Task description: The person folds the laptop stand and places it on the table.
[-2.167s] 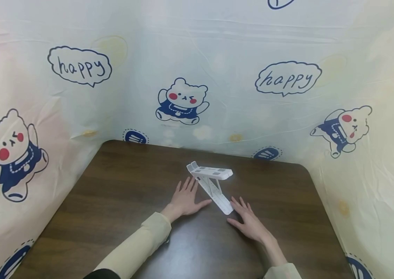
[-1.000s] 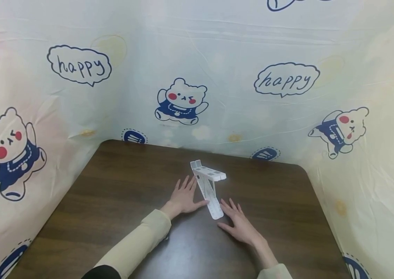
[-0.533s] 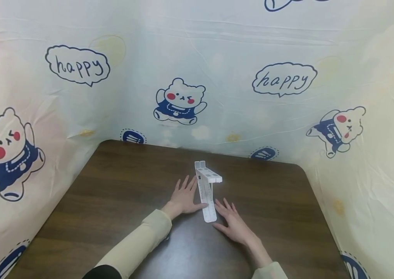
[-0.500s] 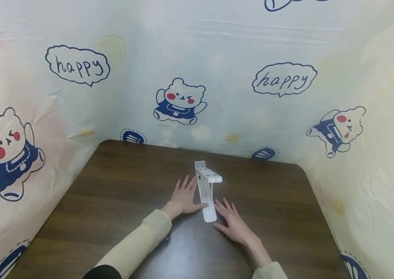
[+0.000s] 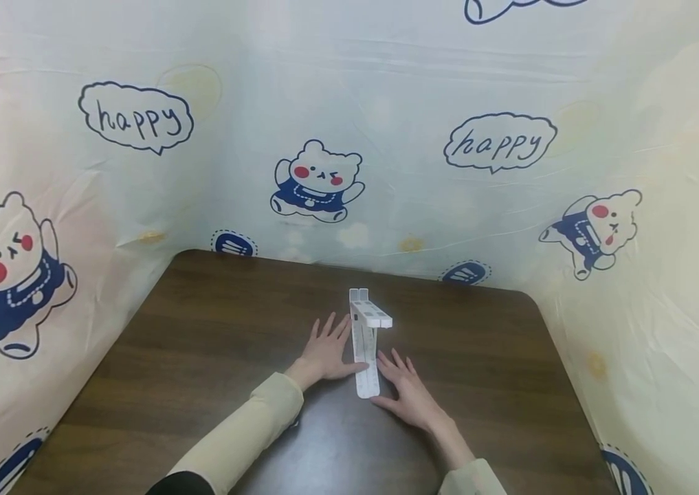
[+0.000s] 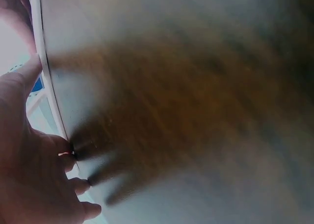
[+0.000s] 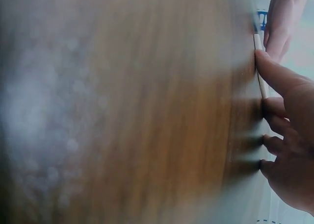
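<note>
A white folding laptop stand (image 5: 366, 344) stands unfolded on the brown wooden table, its long base strip lying on the wood and its upper arm raised on a strut. At its left side my left hand (image 5: 323, 354) rests with spread fingers, the index fingertip at the stand's far part and the thumb reaching over the base. Close against the near right edge lies my right hand (image 5: 409, 392), fingers extended, thumb at the near end of the base. The left wrist view shows the stand's white edge (image 6: 46, 82) along the left thumb; in the right wrist view a thin edge (image 7: 260, 72) meets the right thumb.
The dark wooden table (image 5: 201, 309) has rounded far corners. A pale curtain (image 5: 398, 82) printed with bears and "happy" bubbles surrounds it at the back and on both sides.
The stand has turned from a diagonal to nearly straight away from me, its near end swinging left. My right hand has moved left along with it; the left hand has stayed nearly in place.
</note>
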Demonstrator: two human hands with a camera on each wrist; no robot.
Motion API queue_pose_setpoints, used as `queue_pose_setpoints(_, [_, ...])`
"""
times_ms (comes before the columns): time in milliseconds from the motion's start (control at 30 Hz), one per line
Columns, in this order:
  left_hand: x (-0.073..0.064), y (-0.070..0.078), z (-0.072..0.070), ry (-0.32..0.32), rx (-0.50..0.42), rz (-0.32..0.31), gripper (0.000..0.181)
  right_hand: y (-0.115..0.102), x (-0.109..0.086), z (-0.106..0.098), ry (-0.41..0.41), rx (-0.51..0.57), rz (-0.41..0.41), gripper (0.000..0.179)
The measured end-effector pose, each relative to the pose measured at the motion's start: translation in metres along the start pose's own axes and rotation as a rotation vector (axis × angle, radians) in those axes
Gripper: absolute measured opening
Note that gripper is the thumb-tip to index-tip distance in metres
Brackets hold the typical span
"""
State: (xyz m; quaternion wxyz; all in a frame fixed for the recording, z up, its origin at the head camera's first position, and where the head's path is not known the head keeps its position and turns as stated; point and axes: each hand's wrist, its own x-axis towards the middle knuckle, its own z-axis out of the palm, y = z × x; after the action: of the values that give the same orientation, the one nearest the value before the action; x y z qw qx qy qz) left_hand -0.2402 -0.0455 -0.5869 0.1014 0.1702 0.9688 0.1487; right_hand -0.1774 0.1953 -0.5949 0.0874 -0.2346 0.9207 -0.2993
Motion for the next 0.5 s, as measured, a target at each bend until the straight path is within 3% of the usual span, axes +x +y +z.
queue_pose_setpoints(500, [0.0001,-0.0038,-0.0036,-0.022,-0.069,0.016,0.102,-0.0103,0.0066,0.0067,0.023,-0.086,0.032,0.090])
